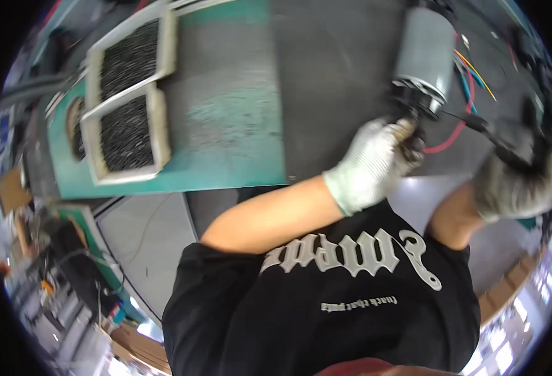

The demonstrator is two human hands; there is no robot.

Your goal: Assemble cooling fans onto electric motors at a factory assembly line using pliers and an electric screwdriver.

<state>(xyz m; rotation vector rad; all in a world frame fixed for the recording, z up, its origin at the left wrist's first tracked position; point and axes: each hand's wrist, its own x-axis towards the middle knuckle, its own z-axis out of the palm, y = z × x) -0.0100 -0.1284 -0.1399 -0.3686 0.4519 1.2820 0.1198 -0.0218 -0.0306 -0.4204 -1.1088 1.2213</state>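
**Gloved hands at the end of a grey motor**

Workbench (238, 106) surface: dark grey mat toward the right, worn green top to the left, edges curved by the lens. Landmark is the grey cylindrical motor (423, 53), lying on the mat near the upper right.

- Motor's dark end cap points toward the person. Coloured wires (470, 75), red, yellow and blue among them, trail just right of the motor body.
- Left hand (373, 166), in a pale knit glove, sits directly below the motor's dark end; fingers curled closed around a small dark part touching that end. What the part is, cannot tell.
- Right hand (517, 182), in a grey glove, lies below and right of the motor, fist closed on a dark tool (508, 138) whose tip reaches toward the motor's end. Tool type is blurred.
- Two shallow white trays (128, 100) filled with small dark pieces lie well left of the motor on the green top, one above the other.
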